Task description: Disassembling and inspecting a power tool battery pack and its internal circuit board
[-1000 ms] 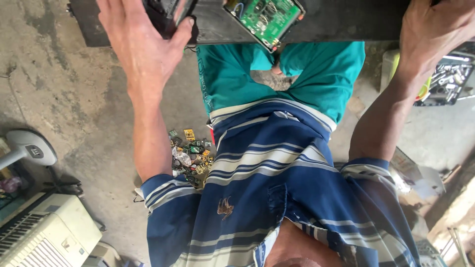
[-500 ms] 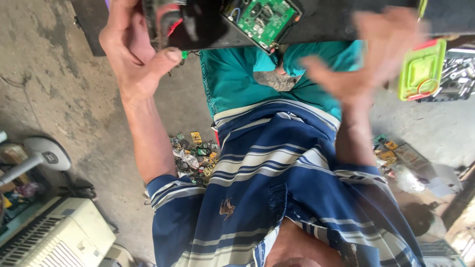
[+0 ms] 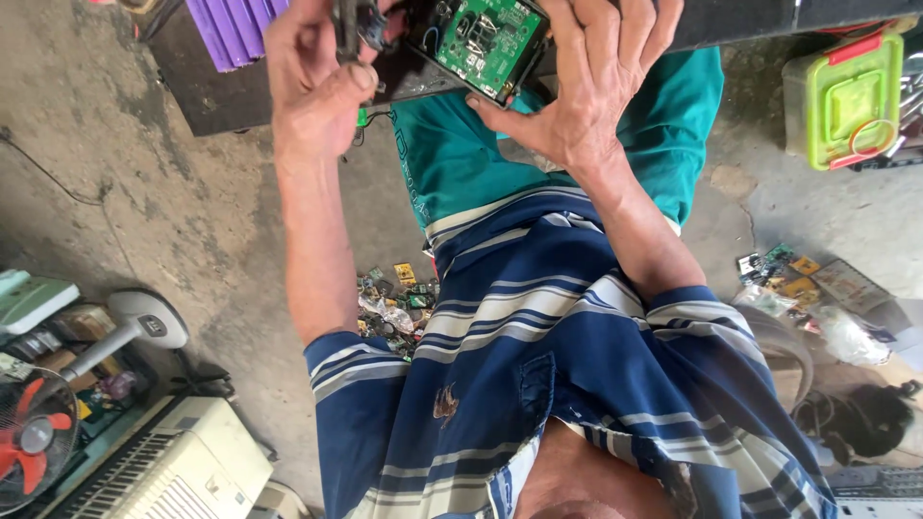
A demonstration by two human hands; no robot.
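Your hands are both up at the top of the view, working on the same piece of electronics. Your left hand (image 3: 312,82) is curled closed around a small dark part (image 3: 358,21), with thumb and fingers pinched on it; a bit of green wire (image 3: 362,117) shows just below the palm. Your right hand (image 3: 586,82) is wrapped around the side of a dark housing (image 3: 423,67), fingers spread over its top edge and thumb pressed against the lower corner of the green circuit board (image 3: 488,43) that sits tilted inside it. The board and housing lie between your two hands, resting at the edge of a dark desk (image 3: 207,96), above your teal shorts (image 3: 452,163).

On the desk, left of your left hand, a purple ribbed block (image 3: 236,27) pokes in from the top edge. To the far right, on the concrete floor (image 3: 144,192), stands a lime-green plastic box with red clips (image 3: 844,101). Below your left forearm, a small heap of circuit scraps (image 3: 392,308) lies on the floor, and another scatter of boards and plastic bags (image 3: 803,288) lies to the right of your striped shirt (image 3: 538,384). At the lower left you have a white fan base (image 3: 144,322), a fan with red blades (image 3: 34,437) and a cream-coloured appliance casing with slats (image 3: 163,471).
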